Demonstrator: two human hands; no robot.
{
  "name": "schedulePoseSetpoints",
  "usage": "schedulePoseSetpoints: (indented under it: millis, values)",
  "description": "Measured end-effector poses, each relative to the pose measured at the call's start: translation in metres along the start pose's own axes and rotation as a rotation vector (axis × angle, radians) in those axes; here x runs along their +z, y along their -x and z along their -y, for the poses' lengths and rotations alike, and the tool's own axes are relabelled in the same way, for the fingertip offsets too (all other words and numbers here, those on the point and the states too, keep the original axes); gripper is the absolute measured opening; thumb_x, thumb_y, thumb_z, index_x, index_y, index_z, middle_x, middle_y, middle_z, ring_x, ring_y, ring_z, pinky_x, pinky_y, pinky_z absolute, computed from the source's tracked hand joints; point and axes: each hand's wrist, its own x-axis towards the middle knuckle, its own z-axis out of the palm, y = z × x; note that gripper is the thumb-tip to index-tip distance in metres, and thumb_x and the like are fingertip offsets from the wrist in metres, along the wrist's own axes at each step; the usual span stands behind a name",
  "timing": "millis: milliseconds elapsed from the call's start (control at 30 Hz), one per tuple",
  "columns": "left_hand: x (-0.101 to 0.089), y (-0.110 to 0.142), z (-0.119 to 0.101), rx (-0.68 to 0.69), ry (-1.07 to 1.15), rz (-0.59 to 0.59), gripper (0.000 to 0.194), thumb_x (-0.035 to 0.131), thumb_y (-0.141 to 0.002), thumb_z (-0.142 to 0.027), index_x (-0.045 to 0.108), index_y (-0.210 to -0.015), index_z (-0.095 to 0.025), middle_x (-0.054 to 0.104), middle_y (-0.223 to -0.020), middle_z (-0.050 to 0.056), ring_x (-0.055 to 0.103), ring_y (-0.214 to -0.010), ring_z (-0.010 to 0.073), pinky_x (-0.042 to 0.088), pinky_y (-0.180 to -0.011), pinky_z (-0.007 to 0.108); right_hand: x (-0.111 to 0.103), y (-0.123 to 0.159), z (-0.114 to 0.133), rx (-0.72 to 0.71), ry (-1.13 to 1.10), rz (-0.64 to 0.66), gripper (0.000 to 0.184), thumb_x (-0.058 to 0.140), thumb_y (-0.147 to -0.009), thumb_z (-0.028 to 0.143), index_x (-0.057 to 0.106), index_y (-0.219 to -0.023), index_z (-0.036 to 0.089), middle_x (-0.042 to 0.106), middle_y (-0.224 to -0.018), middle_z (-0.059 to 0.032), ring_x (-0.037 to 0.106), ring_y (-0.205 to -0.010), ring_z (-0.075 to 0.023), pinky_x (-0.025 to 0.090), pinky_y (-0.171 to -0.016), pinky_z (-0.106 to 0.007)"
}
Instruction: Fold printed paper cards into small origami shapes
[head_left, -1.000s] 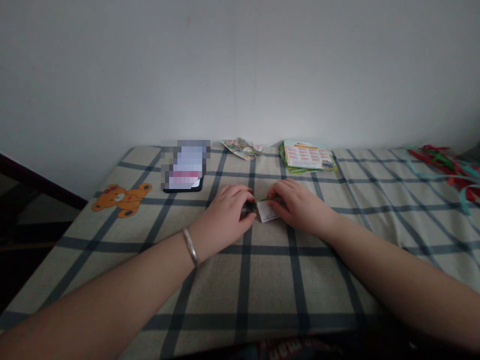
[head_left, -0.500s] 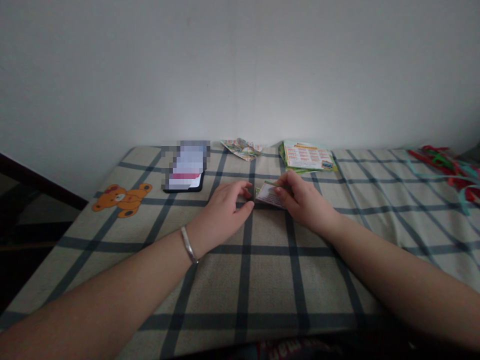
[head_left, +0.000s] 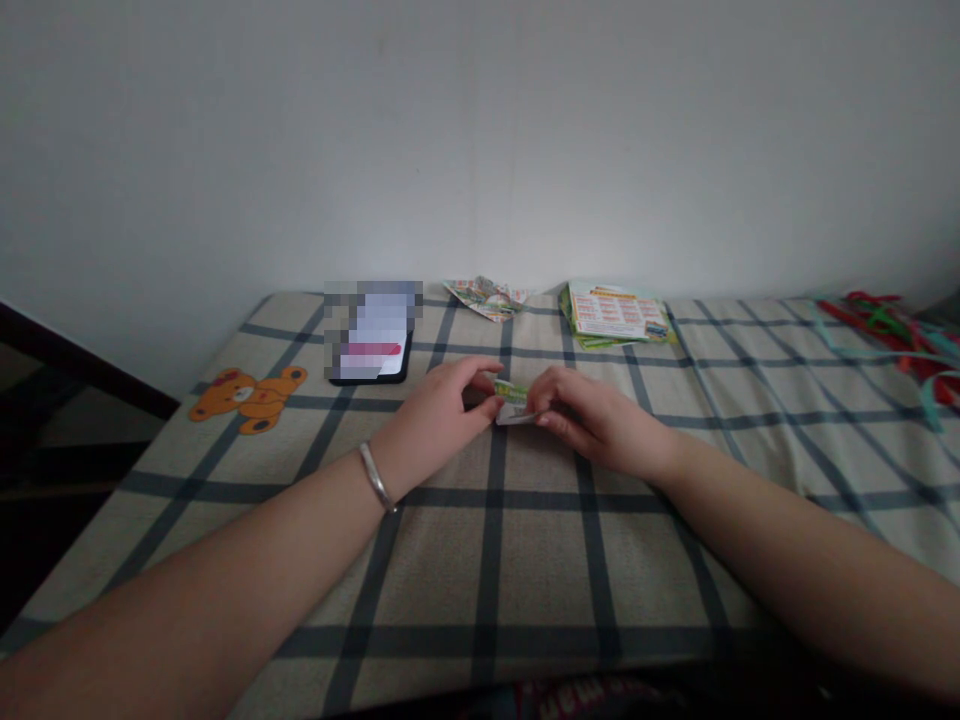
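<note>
A small folded piece of printed paper (head_left: 513, 409), green and white, lies between my hands just above the checked tablecloth. Thumb and fingers of my right hand (head_left: 600, 412) pinch its right side, and they cover part of it. My left hand (head_left: 450, 402), with a silver bracelet on the wrist, is at the paper's left edge. Its index finger and thumb are apart in a curve, and the thumb tip meets or nearly meets the paper.
A phone (head_left: 373, 345) with a blurred screen lies at the back left, near an orange bear picture (head_left: 251, 397). By the wall are a crumpled printed paper (head_left: 486, 297) and a stack of printed sheets (head_left: 616, 314). Red and green ribbons (head_left: 892, 325) lie far right.
The paper has moved slightly left and tilted, so its green printed part now shows. My right hand has shifted left and down with it, closer to my left hand.
</note>
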Motion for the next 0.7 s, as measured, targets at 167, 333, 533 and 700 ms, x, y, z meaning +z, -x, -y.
schedulePoseSetpoints:
  millis: [167,333,533,700]
  values:
    - [0.000,0.001,-0.002,-0.033,0.044,-0.032,0.035,0.062,-0.079,-0.015,0.058,-0.114,-0.019,0.067,-0.088,0.001,0.065,-0.083,0.0165,0.052,-0.080,0.035,-0.001,-0.004,0.005,-0.081,0.023,0.013,0.006,0.048,-0.094,0.021,0.051,-0.089,0.021,0.060,-0.097,-0.0073,0.056,-0.093,-0.0178,0.048,-0.083,-0.033]
    - [0.004,0.000,0.004,-0.027,0.176,-0.031,0.031,0.062,-0.080,-0.017,0.058,-0.111,-0.018,0.066,-0.090,0.002,0.065,-0.084,0.0157,0.054,-0.080,0.034,-0.003,-0.003,0.005,-0.038,0.133,-0.157,0.005,0.054,-0.089,0.017,0.053,-0.087,0.022,0.061,-0.112,-0.0096,0.056,-0.107,-0.0210,0.046,-0.092,-0.039]
    - [0.005,0.000,-0.001,-0.004,0.410,0.045,0.018,0.059,-0.082,-0.020,0.060,-0.100,-0.018,0.069,-0.093,0.003,0.068,-0.086,0.0161,0.056,-0.082,0.034,-0.001,-0.003,0.001,0.015,0.154,-0.286,0.006,0.058,-0.088,0.018,0.053,-0.088,0.022,0.055,-0.132,-0.0112,0.052,-0.121,-0.0232,0.041,-0.100,-0.043]
    - [0.004,0.003,-0.009,-0.002,0.405,0.050,0.015,0.059,-0.081,-0.019,0.063,-0.096,-0.018,0.069,-0.092,0.003,0.068,-0.085,0.0156,0.057,-0.081,0.033,0.001,-0.005,0.001,0.069,0.127,-0.305,0.007,0.057,-0.089,0.020,0.051,-0.086,0.022,0.063,-0.097,-0.0060,0.058,-0.088,-0.0182,0.046,-0.078,-0.033]
